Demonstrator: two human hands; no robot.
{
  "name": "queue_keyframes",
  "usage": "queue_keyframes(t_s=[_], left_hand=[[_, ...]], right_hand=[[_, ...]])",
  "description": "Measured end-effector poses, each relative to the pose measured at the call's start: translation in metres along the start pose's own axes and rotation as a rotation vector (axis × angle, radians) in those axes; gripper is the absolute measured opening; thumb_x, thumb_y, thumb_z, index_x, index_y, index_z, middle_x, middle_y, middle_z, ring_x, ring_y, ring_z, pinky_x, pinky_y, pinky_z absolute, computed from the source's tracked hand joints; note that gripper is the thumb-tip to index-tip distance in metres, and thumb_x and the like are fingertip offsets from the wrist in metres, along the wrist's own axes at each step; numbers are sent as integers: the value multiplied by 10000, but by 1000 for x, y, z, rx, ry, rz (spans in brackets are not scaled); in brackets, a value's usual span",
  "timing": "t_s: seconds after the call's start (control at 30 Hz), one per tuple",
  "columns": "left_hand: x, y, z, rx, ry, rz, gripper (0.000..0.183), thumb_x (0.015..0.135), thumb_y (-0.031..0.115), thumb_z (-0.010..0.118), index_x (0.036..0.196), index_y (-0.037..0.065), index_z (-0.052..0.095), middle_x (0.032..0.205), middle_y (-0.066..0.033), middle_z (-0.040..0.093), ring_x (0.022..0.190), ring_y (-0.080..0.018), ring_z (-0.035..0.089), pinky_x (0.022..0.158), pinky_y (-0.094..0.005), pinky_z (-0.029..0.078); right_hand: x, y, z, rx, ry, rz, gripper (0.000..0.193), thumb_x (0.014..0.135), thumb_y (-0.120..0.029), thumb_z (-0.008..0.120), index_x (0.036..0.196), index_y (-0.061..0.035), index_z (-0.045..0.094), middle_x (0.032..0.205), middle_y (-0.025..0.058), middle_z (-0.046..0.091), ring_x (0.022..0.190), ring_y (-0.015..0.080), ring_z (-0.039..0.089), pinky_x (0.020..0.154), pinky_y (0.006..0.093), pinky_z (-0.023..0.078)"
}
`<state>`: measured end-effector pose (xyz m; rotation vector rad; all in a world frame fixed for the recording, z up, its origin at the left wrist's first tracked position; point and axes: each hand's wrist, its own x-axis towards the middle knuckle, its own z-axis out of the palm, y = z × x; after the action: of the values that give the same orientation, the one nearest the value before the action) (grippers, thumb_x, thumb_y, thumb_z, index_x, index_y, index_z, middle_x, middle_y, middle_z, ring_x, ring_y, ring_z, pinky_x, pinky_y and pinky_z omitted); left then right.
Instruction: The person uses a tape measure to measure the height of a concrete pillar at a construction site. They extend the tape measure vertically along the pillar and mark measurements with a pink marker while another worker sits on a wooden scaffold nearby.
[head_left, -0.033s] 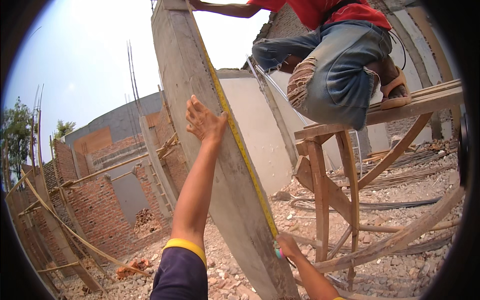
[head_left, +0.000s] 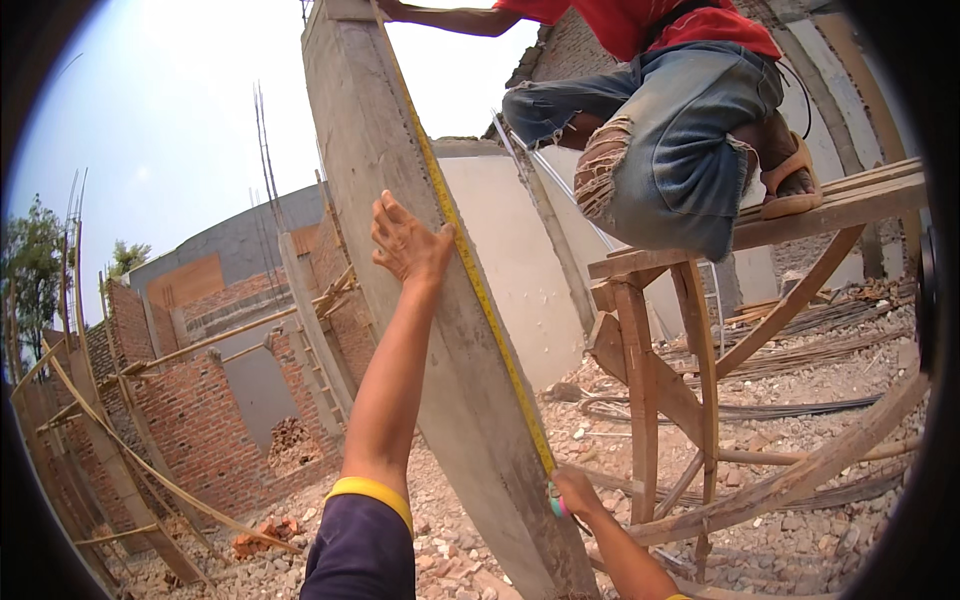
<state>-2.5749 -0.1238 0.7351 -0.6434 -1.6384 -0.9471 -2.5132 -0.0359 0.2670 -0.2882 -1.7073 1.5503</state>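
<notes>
Along concrete column [head_left: 460, 380], yellow tape measure [head_left: 482, 298], long axis from eleven to five o'clock; case [head_left: 557, 505] at five, gripped by nearer right hand [head_left: 576, 492]; toward eleven, left hand [head_left: 412, 242] with fingers spread, thumb beside tape.

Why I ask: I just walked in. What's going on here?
The right hand holds a tape measure low against a column, its yellow tape running up the edge. The left hand is against the column, thumb beside the tape. A co-worker in red crouches on a wooden stand, a hand beside the tape higher up.
</notes>
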Motion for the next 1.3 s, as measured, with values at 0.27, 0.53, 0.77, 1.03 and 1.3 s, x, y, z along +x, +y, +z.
queue_keyframes(t_s=[0.27, 0.53, 0.77, 1.03, 1.3], left_hand=[[8, 4, 3, 1, 42, 23, 1069, 686, 439, 829, 1473, 152, 165, 1457, -104, 270, 1357, -315, 298, 988, -569, 397], [9, 3, 6, -21, 87, 55, 1058, 676, 431, 833, 1459, 110, 197, 1442, -133, 302, 1336, -369, 345, 985, -588, 397], [7, 3, 5, -26, 92, 54, 1059, 673, 419, 836, 1458, 108, 198, 1446, -130, 300, 1334, -365, 347, 987, -587, 393], [7, 2, 5, -30, 89, 57, 1058, 669, 417, 835, 1456, 103, 202, 1449, -127, 296, 1321, -363, 358, 979, -587, 395], [9, 1, 7, -4, 93, 55, 1078, 660, 438, 837, 1462, 104, 199, 1466, -137, 275, 1334, -374, 343, 970, -591, 403]], right_hand=[[7, -7, -3, 8, -9, -47, 395, 954, -339, 478, 895, 24, 620, 793, 114, 624, 774, 211, 583, 727, 354, 444], [7, -4, -3, 53, 2, -69, 374, 959, -330, 502, 877, 13, 628, 745, 76, 601, 718, 165, 553, 671, 339, 441], [8, -2, -3, 41, 8, -62, 373, 957, -330, 506, 891, 13, 637, 773, 81, 619, 743, 168, 564, 691, 338, 443], [6, -6, -3, 83, 2, 0, 376, 952, -337, 506, 910, 8, 648, 800, 97, 634, 780, 182, 582, 721, 346, 445], [5, -12, -4, -42, 50, -88, 386, 939, -338, 513, 900, 22, 644, 819, 142, 646, 793, 228, 596, 749, 376, 447]])
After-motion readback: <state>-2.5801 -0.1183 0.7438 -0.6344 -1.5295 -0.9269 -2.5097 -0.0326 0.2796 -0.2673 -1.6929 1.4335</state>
